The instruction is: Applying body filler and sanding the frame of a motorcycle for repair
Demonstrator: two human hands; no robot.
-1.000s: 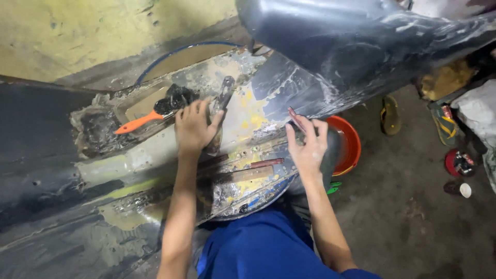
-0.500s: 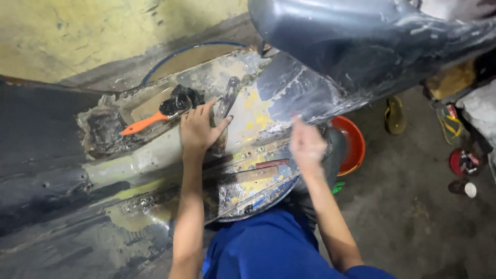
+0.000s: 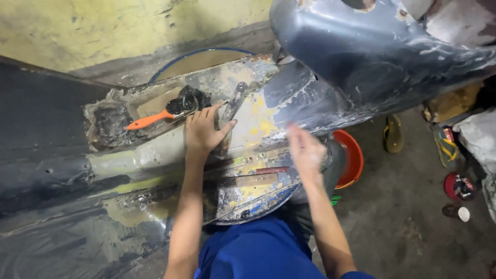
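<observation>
My left hand [image 3: 203, 133] lies flat on a worn grey and yellow scooter panel [image 3: 258, 124], fingers pointing away from me. Its thumb rests across a grey metal scraper [image 3: 235, 101] that lies on the panel. My right hand [image 3: 307, 151] is blurred by motion over the panel's right side, above a small red-brown strip [image 3: 271, 170]; I see nothing in it. An orange-handled brush [image 3: 152, 120] lies just left of my left hand, its dark bristles in a shallow messy tray [image 3: 111, 121].
A large dark scooter body [image 3: 372, 51] overhangs the upper right. A red bucket [image 3: 353, 157] stands on the concrete floor to the right, with sandals [image 3: 392, 133] and small containers [image 3: 457, 187] beyond. A blue-rimmed basin [image 3: 201, 56] stands by the yellow wall.
My right hand has lifted off the panel's right edge and now sweeps over it, blurred. My left hand has stayed on the panel by the scraper.
</observation>
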